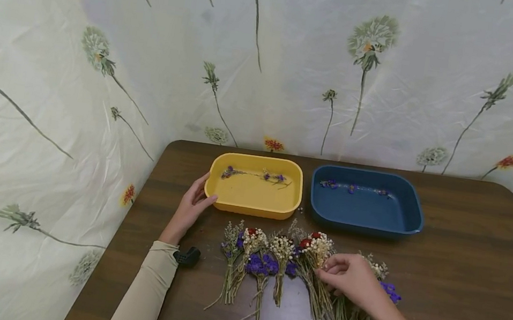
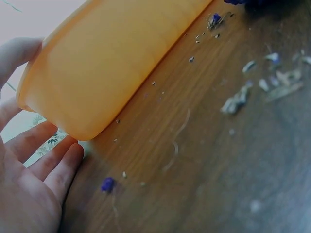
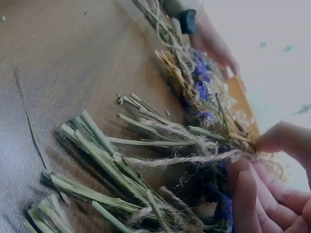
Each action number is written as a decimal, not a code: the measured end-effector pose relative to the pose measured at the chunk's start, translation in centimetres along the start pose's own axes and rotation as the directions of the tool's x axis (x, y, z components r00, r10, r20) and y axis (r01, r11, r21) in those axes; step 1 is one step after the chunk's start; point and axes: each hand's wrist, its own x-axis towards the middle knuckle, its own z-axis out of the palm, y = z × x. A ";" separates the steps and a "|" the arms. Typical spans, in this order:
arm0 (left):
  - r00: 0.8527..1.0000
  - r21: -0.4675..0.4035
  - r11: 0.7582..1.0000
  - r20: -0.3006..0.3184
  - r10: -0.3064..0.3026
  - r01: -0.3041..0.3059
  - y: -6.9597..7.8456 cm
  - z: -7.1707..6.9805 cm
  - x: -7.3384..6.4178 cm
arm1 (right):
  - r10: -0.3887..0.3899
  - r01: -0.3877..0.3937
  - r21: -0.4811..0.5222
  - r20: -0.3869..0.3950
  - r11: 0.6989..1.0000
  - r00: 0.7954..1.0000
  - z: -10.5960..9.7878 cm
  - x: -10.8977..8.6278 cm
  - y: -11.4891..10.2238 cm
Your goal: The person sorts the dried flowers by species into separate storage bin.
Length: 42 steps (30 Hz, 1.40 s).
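My left hand (image 1: pixel 189 208) holds the left front corner of a yellow plastic tray (image 1: pixel 254 195), thumb at the rim and fingers along the outer wall. Sprigs with purple blooms (image 1: pixel 276 177) lie inside that tray. Farther right, my right hand (image 1: pixel 352 281) pinches a bundle of dried flowers (image 1: pixel 317 249) with cream and red heads, near its tie. In the right wrist view, a strand of twine (image 3: pixel 189 159) runs from the pinched spot across the stems (image 3: pixel 112 160). Several other tied bundles lie in a row on both sides, among them a purple one (image 1: pixel 262 265).
A blue tray (image 1: pixel 364 209) with a few purple sprigs (image 1: pixel 352 188) stands right of the yellow one. The brown wooden table (image 1: pixel 466 263) carries scattered flower crumbs and a purple petal (image 2: pixel 108 184). Behind it hangs a dandelion-print curtain (image 1: pixel 284 99).
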 end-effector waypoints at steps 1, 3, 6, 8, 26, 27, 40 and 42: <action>1.000 0.003 1.000 0.001 0.001 -0.001 0.0 0.0 0.0 | -0.002 0.002 0.001 0.004 1.000 1.000 -0.1 0.0 0.0; 1.000 0.010 1.000 -0.002 0.004 -0.004 -0.1 0.0 0.0 | -0.007 0.007 0.006 0.014 1.000 1.000 -0.2 0.0 0.0; 1.000 0.007 1.000 0.000 0.002 -0.002 0.3 0.0 -0.1 | -0.031 0.030 0.029 0.040 0.999 0.999 -0.5 0.0 0.1; 1.000 0.004 1.000 0.000 0.003 -0.003 0.3 0.0 -0.1 | -0.054 0.051 0.048 0.056 0.998 0.997 -0.6 0.0 0.1; 0.999 0.020 0.999 0.007 -0.043 0.042 1.9 0.0 -0.5 | -0.137 0.118 0.172 0.101 0.978 0.985 -2.0 0.2 -1.2; 0.999 0.021 0.999 0.003 -0.043 0.043 1.4 -0.1 -0.3 | -0.142 0.123 0.174 0.098 0.977 0.985 -2.1 0.2 -1.3; 0.999 0.027 0.999 -0.026 0.028 -0.028 -0.1 0.0 0.1 | -0.124 0.117 0.158 0.033 0.981 0.992 -3.1 1.7 -3.4; 0.999 0.023 0.999 -0.026 0.031 -0.031 -0.1 0.0 0.1 | -0.127 0.122 0.142 0.026 0.982 0.992 -3.2 2.1 -3.7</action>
